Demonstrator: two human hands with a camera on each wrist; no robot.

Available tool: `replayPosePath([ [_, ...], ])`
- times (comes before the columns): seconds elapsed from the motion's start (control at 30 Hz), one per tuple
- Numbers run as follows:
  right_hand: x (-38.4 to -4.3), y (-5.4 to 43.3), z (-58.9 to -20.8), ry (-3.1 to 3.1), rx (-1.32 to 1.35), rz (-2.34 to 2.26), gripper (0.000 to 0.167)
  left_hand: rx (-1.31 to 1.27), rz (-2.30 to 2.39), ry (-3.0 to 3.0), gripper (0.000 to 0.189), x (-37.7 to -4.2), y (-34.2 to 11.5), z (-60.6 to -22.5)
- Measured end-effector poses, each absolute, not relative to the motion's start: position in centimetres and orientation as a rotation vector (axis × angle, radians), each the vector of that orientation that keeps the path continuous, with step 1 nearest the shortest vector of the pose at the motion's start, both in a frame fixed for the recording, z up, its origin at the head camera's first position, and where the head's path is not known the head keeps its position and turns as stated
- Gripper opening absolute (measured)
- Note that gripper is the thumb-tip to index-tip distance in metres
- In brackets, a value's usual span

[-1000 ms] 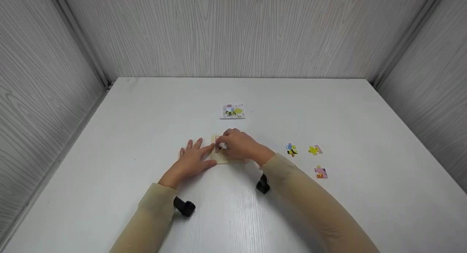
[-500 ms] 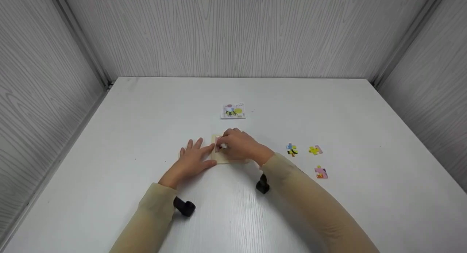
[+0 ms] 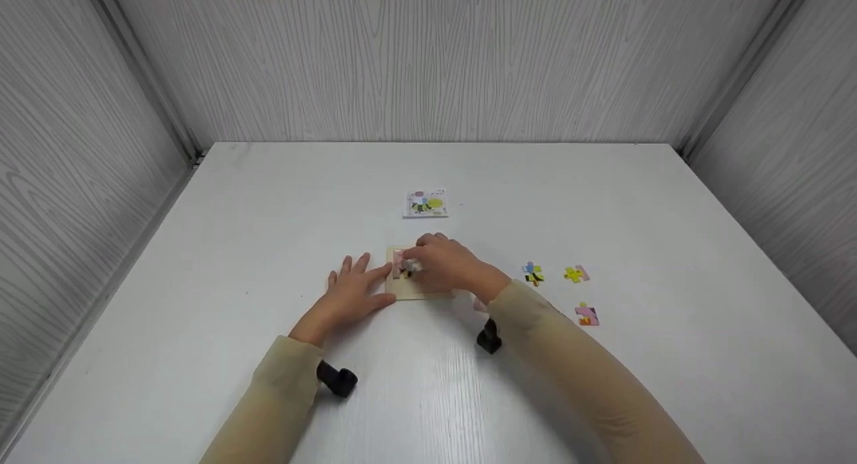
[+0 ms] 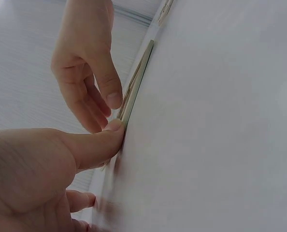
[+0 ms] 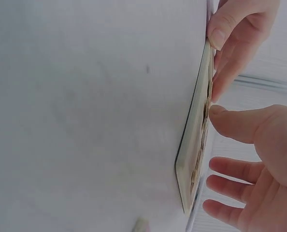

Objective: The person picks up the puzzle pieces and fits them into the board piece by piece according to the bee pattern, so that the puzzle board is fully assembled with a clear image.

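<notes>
A small pale wooden puzzle board (image 3: pixel 420 294) lies mid-table in the head view, with pink and dark picture pieces (image 3: pixel 399 266) at its left side. My left hand (image 3: pixel 351 292) lies spread, its thumb and index finger touching the board's left edge; the thumb (image 4: pixel 102 143) meets that edge in the left wrist view. Over the board is my right hand (image 3: pixel 445 264), which hides much of it. The right wrist view shows that right thumb (image 5: pixel 235 121) by the pieces, with loosely extended fingers and nothing visible between them.
Right of the board lie loose jigsaw pieces: a blue and yellow one (image 3: pixel 533 274), a yellow one (image 3: pixel 576 274) and a pink one (image 3: pixel 587 314). A pinkish piece (image 3: pixel 480 304) shows beside the right sleeve. Behind the board sits a bee picture card (image 3: pixel 426 203).
My right hand has shifted slightly right over the board, showing more of the pieces at its left side. The left hand stays on the board's edge.
</notes>
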State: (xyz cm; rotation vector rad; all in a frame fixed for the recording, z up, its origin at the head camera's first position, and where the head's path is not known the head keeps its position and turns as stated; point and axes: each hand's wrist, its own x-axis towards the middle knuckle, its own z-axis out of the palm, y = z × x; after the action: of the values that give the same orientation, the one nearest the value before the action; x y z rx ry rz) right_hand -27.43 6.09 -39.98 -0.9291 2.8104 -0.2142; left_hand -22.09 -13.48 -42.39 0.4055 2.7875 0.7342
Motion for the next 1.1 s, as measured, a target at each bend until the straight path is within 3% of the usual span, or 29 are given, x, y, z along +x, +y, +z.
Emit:
replayPosePath([
  [0.17,-27.2,6.9,-39.6,2.794,-0.882,-0.245,0.049,0.438,0.721,2.806,0.061,-22.2,-13.5,-42.5],
  [0.53,-26.6,9.6,-39.0,2.782,-0.939,-0.438,0.037,0.411,0.744,2.790,0.061,-22.2,-13.5,-42.5],
  [1.1,-25.5,13.5,-38.9,2.811,-0.932,-0.507,0.036,0.386,0.753,2.783,0.062,-22.2,-13.4,-42.4],
])
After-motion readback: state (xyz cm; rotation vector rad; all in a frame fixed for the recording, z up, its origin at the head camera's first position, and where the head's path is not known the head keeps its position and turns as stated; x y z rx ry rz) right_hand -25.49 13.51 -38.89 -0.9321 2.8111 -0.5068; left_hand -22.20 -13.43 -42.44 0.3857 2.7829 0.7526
